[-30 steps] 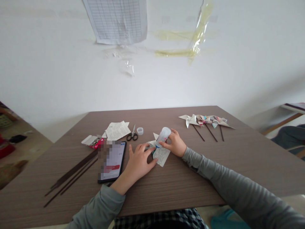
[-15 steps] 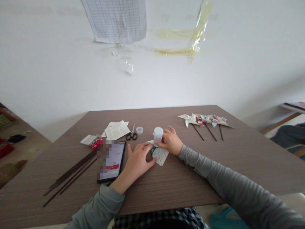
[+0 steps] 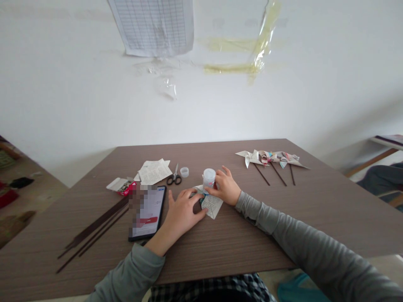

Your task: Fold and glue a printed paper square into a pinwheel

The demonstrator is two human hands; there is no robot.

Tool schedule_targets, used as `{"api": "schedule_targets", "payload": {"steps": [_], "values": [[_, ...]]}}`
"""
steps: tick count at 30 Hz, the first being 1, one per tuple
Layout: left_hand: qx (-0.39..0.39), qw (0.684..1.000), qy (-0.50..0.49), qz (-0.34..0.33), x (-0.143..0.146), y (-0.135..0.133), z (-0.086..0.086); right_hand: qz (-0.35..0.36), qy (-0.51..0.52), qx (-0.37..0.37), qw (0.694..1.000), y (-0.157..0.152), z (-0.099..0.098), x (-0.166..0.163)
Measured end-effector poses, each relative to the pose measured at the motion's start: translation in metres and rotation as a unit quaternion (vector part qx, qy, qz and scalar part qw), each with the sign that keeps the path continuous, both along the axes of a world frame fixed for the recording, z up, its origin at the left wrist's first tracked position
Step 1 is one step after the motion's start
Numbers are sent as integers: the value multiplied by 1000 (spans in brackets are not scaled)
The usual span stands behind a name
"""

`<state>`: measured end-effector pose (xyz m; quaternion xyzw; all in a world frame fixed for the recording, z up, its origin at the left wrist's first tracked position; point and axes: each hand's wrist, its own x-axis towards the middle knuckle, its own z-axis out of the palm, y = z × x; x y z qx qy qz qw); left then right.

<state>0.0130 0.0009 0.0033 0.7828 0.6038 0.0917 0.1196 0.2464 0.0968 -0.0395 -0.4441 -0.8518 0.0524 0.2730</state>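
Observation:
My right hand (image 3: 227,187) grips a small clear glue bottle (image 3: 209,178), its fingers closed round the lower part. The bottle stands upside down against a folded piece of printed paper (image 3: 213,205) with a dark green patch. Whether glue is coming out is hidden beneath it. My left hand (image 3: 184,209) rests on the table with spread fingers, index fingertip and thumb touching the paper's left side. Beyond my hands lie a translucent cap (image 3: 184,172) and a pair of black-handled scissors (image 3: 174,176).
Left of my hands are a phone (image 3: 147,214), dark sticks (image 3: 97,224), a red and white box (image 3: 122,186) of small pieces, and printed paper sheets (image 3: 155,172). Paper pinwheels (image 3: 252,158) on sticks lie at the table's (image 3: 252,243) back right, near the wall (image 3: 201,113).
My right hand and the glue bottle have shifted very slightly over the paper. My left hand stays almost in place.

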Motion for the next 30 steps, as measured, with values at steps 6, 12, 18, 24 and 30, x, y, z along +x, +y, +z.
{"api": "schedule_targets", "payload": {"steps": [6,12,18,24,30], "values": [[9,1000,-11,-5,-2,2,-6,0,12,-17,1000,-3,4,0],[6,1000,1,-7,-3,2,-6,-5,4,-10,1000,-4,7,-1],[4,1000,-1,-6,-2,1,-4,-7,-1,-11,1000,-5,8,-2],[3,1000,-9,-3,-2,2,-5,-8,12,-16,1000,-4,7,-2],[11,1000,-16,-10,-4,3,-8,2,88,-15,996,1,-4,7]]}}
